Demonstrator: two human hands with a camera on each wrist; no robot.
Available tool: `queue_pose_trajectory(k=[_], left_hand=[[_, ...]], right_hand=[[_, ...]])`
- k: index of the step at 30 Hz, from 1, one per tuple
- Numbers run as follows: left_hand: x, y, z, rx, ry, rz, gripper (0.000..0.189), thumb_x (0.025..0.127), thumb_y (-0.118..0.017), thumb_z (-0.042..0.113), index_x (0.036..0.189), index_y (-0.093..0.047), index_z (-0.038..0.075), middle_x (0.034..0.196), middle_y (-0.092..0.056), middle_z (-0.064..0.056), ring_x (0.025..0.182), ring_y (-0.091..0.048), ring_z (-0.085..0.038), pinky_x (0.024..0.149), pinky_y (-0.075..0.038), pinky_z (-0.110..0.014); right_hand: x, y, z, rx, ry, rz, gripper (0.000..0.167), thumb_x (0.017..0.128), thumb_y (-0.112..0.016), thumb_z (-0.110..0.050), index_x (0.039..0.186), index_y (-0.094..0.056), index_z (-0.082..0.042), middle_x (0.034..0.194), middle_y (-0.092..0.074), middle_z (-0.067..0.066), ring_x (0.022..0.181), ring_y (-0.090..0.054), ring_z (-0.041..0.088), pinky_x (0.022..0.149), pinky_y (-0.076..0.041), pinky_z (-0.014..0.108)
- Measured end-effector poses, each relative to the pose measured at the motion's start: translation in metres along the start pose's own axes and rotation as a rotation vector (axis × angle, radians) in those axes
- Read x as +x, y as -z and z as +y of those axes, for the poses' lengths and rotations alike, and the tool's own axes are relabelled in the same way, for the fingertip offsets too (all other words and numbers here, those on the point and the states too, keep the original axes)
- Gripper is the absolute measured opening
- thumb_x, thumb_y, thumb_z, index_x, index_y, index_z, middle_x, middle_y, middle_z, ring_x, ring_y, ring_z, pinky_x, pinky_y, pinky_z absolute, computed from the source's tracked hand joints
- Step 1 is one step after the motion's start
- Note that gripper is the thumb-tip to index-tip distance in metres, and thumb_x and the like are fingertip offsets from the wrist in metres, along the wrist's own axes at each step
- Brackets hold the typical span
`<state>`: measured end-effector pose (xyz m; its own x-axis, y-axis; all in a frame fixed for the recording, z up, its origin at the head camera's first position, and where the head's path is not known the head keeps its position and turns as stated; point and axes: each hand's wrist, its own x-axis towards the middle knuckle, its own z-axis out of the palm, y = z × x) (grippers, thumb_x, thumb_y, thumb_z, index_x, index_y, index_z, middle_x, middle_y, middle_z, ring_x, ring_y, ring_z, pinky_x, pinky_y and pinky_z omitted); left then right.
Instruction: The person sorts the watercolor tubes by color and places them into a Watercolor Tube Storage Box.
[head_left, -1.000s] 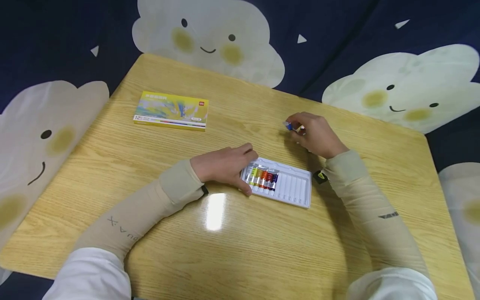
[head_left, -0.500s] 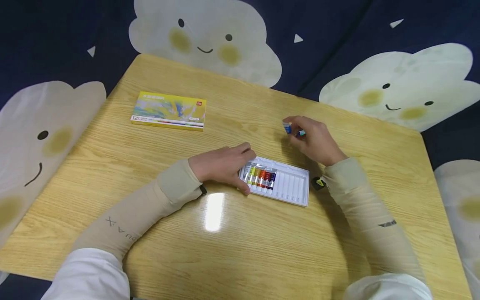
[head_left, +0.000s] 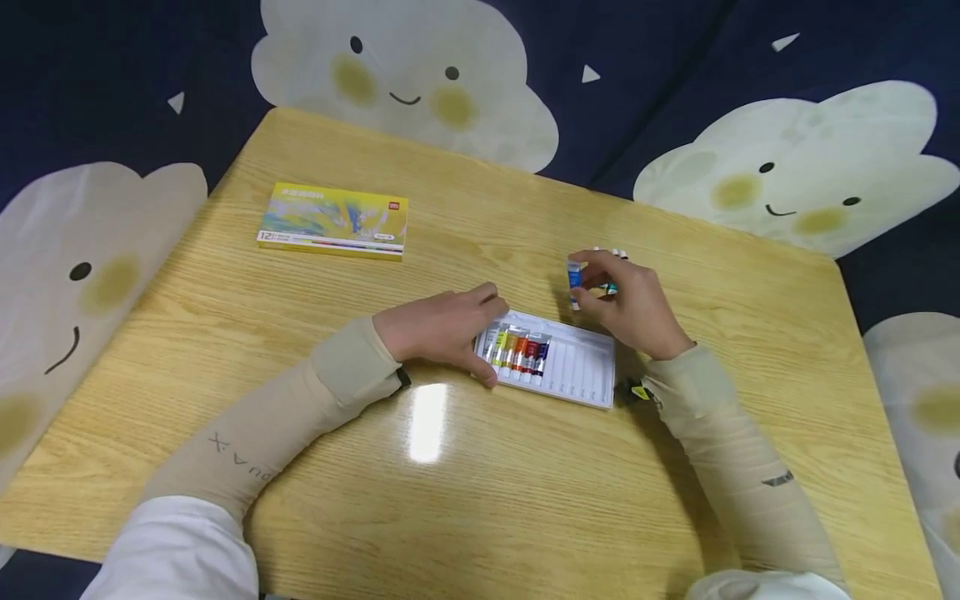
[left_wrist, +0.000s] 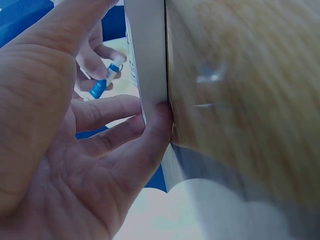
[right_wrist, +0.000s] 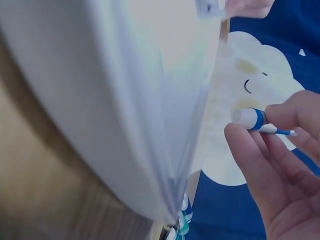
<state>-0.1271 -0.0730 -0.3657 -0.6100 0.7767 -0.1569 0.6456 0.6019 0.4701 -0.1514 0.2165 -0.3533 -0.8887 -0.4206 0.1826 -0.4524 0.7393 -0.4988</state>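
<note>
A white plastic tray (head_left: 581, 371) lies at mid-table, with a row of small paint tubes (head_left: 520, 354), yellow through red to dark purple, in its left half. The slots on its right are bare. My left hand (head_left: 441, 327) holds the tray's left end, thumb at the near edge and fingers at the far one; the left wrist view has its side wall (left_wrist: 150, 60) between them. Just beyond the tray, my right hand (head_left: 633, 304) pinches a blue paint tube (head_left: 574, 282), upright in the head view. Its white cap (right_wrist: 245, 119) shows in the right wrist view.
Several more paint tubes (head_left: 617, 253) lie on the table behind the right hand, partly hidden by it; a teal one (head_left: 609, 288) shows below its fingers. A yellow paint box (head_left: 333, 220) lies at the back left. A cloud-patterned cloth (head_left: 405, 50) hangs behind the table.
My right hand has come nearer the tray, bringing the blue tube along and turning it upright. More tubes have come into sight behind it. The left hand keeps its hold on the tray.
</note>
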Motion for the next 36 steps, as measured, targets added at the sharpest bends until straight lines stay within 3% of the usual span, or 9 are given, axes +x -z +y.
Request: queue_pose_trajectory(k=[3,10,17,26,36], left_hand=[[-0.001,-0.001,-0.001,-0.003,-0.004,0.003,0.092,0.077,-0.082,0.063,0.141,-0.051,0.005,0.126,-0.052,-0.008,0.096,-0.058,-0.019,0.092,-0.056,-0.038],[-0.001,0.0,-0.001,-0.011,0.004,-0.003,0.093,0.077,-0.083,0.062,0.143,-0.05,0.005,0.128,-0.051,-0.008,0.099,-0.058,-0.019,0.094,-0.055,-0.037],[0.0,0.0,0.0,-0.009,0.006,-0.003,0.092,0.077,-0.083,0.062,0.142,-0.051,0.005,0.128,-0.051,-0.008,0.099,-0.057,-0.019,0.094,-0.055,-0.037],[0.001,0.001,0.0,-0.011,0.009,-0.011,0.092,0.078,-0.082,0.062,0.143,-0.05,0.006,0.127,-0.051,-0.008,0.1,-0.056,-0.018,0.094,-0.055,-0.036],[0.001,-0.001,-0.001,-0.003,0.016,-0.009,0.094,0.078,-0.081,0.064,0.144,-0.05,0.007,0.127,-0.051,-0.006,0.1,-0.057,-0.017,0.094,-0.055,-0.035]], right_hand=[[-0.007,-0.002,-0.002,0.066,-0.016,0.018,0.045,0.092,-0.075,-0.006,0.135,-0.065,-0.013,0.1,-0.075,0.011,0.094,-0.076,0.026,0.081,-0.062,0.044],[-0.021,-0.006,-0.008,0.153,-0.073,0.046,0.044,0.091,-0.077,-0.006,0.133,-0.067,-0.016,0.101,-0.076,0.012,0.091,-0.074,0.018,0.078,-0.056,0.014],[-0.03,-0.007,-0.018,0.237,-0.146,0.042,0.044,0.09,-0.077,-0.004,0.132,-0.067,-0.012,0.101,-0.074,0.016,0.085,-0.067,-0.007,0.076,-0.058,0.015],[-0.042,-0.014,-0.026,0.322,-0.221,0.019,0.045,0.09,-0.075,0.0,0.133,-0.065,-0.009,0.102,-0.071,0.018,0.083,-0.069,0.002,0.069,-0.061,0.022],[-0.053,-0.022,-0.03,0.32,-0.305,-0.02,0.044,0.089,-0.078,-0.006,0.131,-0.066,-0.012,0.102,-0.073,0.013,0.083,-0.069,0.004,0.074,-0.056,0.017]])
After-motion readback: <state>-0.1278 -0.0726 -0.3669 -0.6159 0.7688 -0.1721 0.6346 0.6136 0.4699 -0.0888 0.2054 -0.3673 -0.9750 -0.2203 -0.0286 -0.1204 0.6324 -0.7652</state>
